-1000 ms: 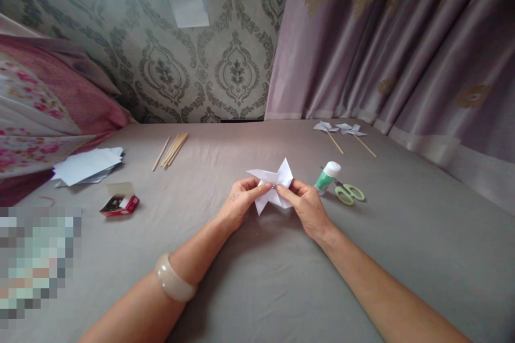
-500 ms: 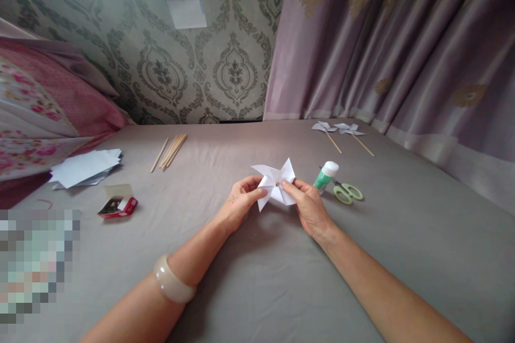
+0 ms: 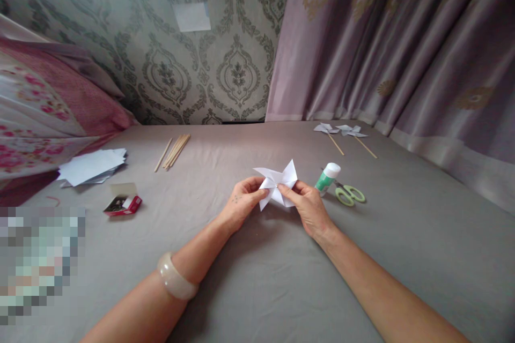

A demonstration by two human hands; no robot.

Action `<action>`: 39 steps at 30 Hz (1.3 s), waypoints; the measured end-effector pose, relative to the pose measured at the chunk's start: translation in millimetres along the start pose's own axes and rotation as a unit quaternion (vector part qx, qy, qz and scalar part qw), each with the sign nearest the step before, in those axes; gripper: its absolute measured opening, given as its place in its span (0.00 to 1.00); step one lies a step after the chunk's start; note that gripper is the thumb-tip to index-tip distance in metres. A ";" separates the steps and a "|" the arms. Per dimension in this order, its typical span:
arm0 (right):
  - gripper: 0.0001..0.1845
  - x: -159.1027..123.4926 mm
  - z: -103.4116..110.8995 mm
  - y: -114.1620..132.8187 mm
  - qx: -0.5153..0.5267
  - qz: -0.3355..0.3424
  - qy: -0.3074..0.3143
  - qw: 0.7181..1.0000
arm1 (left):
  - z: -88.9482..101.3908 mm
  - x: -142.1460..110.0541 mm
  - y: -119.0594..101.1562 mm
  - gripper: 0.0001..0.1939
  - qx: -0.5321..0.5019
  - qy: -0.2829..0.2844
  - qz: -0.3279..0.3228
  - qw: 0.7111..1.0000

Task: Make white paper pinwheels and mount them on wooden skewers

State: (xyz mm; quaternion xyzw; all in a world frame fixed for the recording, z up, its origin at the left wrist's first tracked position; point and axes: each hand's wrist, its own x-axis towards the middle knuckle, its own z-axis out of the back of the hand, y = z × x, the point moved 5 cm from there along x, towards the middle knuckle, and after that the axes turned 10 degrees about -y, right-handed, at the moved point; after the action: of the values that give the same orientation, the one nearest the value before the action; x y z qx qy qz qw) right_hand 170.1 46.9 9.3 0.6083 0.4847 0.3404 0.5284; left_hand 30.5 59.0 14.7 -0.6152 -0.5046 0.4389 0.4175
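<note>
A white paper pinwheel (image 3: 277, 176) is held up between both hands, its folded blades pointing outward around a small metal fastener at the centre. My left hand (image 3: 244, 199) pinches its left side, thumb in front and fingers behind. On the right edge, my right hand (image 3: 309, 204) grips the paper, with its thumb lying at the fastener. The fingers behind the paper are partly hidden. Just right of my right hand are a green and white glue stick (image 3: 327, 178), standing tilted in view, and scissors (image 3: 350, 194) with light green handles.
Two finished-looking pinwheels on sticks (image 3: 336, 143) lie at the back right. Several wooden sticks (image 3: 176, 151) lie at the back left, near a stack of white paper (image 3: 93, 166). An open red box (image 3: 123, 203) holds small dark pieces. Grey cloth (image 3: 257, 289) covers the surface.
My right thumb has slid inward to the pinwheel's centre and now covers part of the fastener. The view has shifted slightly; both hands keep hold of the pinwheel.
</note>
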 end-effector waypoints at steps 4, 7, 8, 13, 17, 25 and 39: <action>0.19 -0.8 0.0 1.2 -0.017 0.023 0.002 1.000 | 0.7 1.9 2.6 0.15 -0.012 -0.004 -0.006 1.000; 0.17 -0.7 2.8 -2.3 -0.011 0.010 -0.011 1.000 | 1.0 1.8 4.7 0.14 -0.018 -0.006 -0.008 1.000; 0.17 -0.3 4.0 -4.3 -0.009 0.003 -0.017 1.000 | 0.6 1.5 5.0 0.14 -0.021 -0.002 -0.010 1.000; 0.19 2.9 6.3 -13.7 -0.005 -0.022 -0.027 0.999 | 1.5 2.3 8.1 0.13 -0.031 -0.006 -0.018 0.999; 0.20 4.5 6.2 -17.4 0.006 -0.025 -0.027 0.999 | 3.0 4.9 11.1 0.13 -0.032 -0.003 -0.025 0.999; 0.19 7.4 8.2 -24.3 0.009 -0.059 -0.037 0.998 | 1.6 0.7 9.9 0.13 -0.015 0.000 -0.011 1.000; 0.18 8.5 5.7 -27.1 0.100 -0.112 -0.029 0.988 | 90.0 33.0 -40.0 0.14 0.373 -0.190 -0.036 0.908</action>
State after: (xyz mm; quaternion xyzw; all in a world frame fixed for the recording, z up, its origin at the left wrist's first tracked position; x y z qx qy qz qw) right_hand 171.7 52.4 -19.0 0.6096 0.5656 0.2111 0.5137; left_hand -62.7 103.6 25.1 -0.3012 -0.3961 0.6879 0.5284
